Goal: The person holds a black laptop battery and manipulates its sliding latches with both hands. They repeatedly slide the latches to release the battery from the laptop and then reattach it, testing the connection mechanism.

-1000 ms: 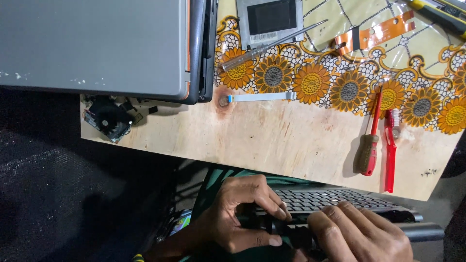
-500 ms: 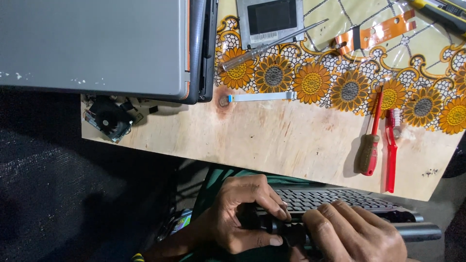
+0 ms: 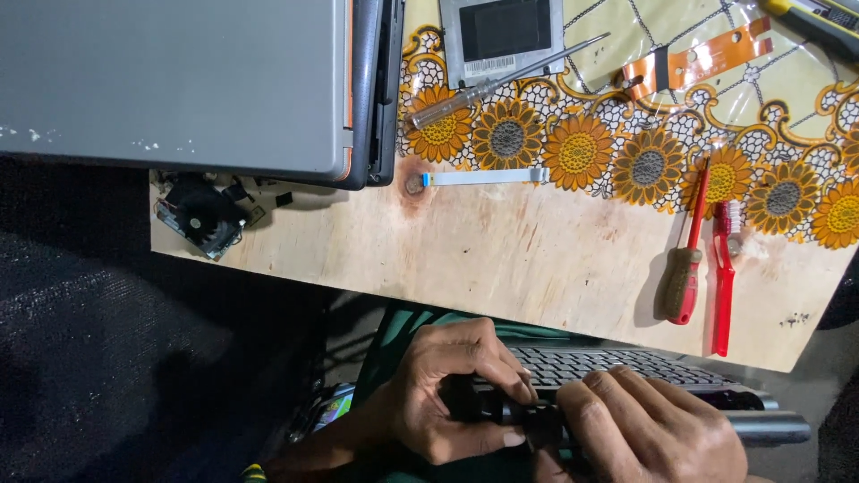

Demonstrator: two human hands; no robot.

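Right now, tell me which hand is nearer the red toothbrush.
Right. The right hand lies just below and left of the red toothbrush; the left hand is farther left.

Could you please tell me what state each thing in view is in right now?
Left hand: fingers closed around the black laptop's hinge edge.
Right hand: pressing down on the same edge.
Black laptop keyboard: exposed, facing up.
Grey closed laptop: shut, lying flat.
Small black cooling fan: removed, lying loose on the plywood board.
Red-handled screwdriver: lying unused.
Red toothbrush: lying flat.
White ribbon cable: unplugged, flat.
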